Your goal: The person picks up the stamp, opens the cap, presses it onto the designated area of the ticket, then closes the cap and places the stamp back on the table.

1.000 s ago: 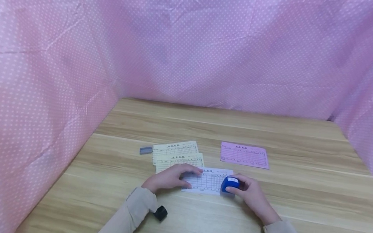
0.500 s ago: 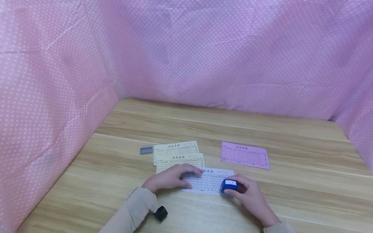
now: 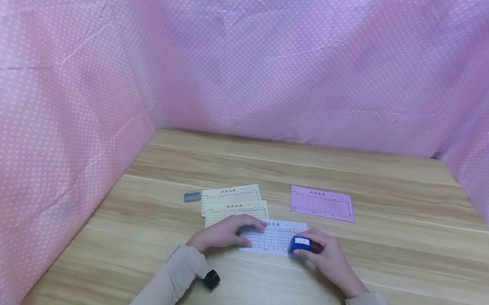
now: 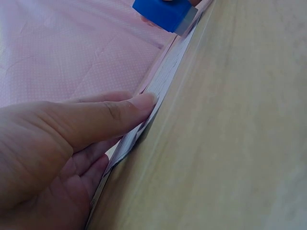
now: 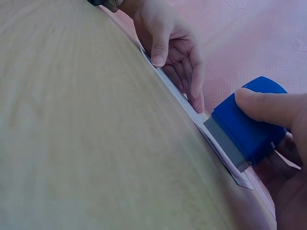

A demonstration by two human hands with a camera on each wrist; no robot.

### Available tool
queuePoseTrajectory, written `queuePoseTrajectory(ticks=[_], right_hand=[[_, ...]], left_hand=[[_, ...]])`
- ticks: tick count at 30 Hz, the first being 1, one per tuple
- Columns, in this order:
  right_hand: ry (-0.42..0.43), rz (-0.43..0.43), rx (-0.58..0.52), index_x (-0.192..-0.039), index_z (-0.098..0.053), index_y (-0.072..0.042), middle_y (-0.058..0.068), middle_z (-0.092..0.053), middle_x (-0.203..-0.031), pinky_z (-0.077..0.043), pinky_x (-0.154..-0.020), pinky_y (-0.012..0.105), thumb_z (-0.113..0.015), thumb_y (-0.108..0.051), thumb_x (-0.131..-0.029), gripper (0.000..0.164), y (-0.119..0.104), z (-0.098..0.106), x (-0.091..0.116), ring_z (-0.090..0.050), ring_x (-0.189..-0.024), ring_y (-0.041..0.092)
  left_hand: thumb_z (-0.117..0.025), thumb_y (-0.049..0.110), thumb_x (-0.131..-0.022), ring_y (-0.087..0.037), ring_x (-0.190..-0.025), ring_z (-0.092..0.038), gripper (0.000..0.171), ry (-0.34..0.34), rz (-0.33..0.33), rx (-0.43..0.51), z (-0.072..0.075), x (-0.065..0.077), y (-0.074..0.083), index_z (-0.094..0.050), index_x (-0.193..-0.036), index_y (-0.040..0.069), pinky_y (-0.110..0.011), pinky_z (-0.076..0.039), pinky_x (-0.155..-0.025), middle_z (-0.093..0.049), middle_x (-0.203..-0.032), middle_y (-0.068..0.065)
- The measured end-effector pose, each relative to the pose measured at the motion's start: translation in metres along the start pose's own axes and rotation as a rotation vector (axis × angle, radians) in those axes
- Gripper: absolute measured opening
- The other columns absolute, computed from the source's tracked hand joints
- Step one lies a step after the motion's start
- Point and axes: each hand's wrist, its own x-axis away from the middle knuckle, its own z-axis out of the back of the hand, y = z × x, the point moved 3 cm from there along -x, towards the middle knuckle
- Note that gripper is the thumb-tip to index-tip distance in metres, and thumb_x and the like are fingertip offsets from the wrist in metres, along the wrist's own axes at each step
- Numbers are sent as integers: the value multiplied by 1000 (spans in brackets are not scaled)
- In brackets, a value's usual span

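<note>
My right hand [image 3: 332,256] grips a blue stamp [image 3: 298,246] with a white label on top, over the right end of a white printed form [image 3: 274,239]. In the right wrist view the grey base of the stamp [image 5: 228,143] sits down at the paper, with my thumb on its blue housing. The left hand [image 3: 224,232] rests on the left end of the same form, thumb and fingers spread apart. Its thumb touches the paper's near edge in the left wrist view. Two pale yellow forms [image 3: 231,194] overlap beyond the left hand, which partly covers the nearer one.
A pink form [image 3: 321,204] lies farther back on the right of the wooden table [image 3: 395,248]. A small grey rectangular piece [image 3: 192,196] is at the left edge of the yellow forms. Dotted pink cloth [image 3: 297,78] encloses the back and sides.
The stamp in my right hand has come down slightly and its labelled top has tipped a little toward me. The left hand and the forms stay in place.
</note>
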Motion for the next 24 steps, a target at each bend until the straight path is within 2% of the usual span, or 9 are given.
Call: queuePoseTrajectory(ticks=[9, 14, 24], right_hand=[[-15, -24, -8, -107, -73, -16, 1, -69, -107, -52, -85, 15, -78, -25, -80, 29, 4, 0, -2, -63, -98, 2], [-11, -20, 27, -107, -73, -18, -2, -69, -107, -51, -87, 16, -78, -27, -79, 30, 3, 0, -2, -63, -99, 4], [-9, -22, 55, -107, -73, -19, -4, -70, -107, -50, -88, 17, -79, -27, -79, 30, 4, -1, -2, -63, -101, 7]], left_hand=[[-72, 15, -87, -13, -135, -45, 45, -2, -9, -5, 1, 0, 1, -60, -129, 24, -39, -35, -114, -52, -144, 7], [-71, 17, -87, -15, -137, -44, 44, -2, -23, -18, 1, 0, 0, -60, -129, 24, -39, -34, -115, -52, -145, 7], [-70, 15, -88, -14, -139, -41, 41, -15, -37, -31, 0, -1, 0, -62, -129, 15, -38, -32, -116, -52, -144, 8]])
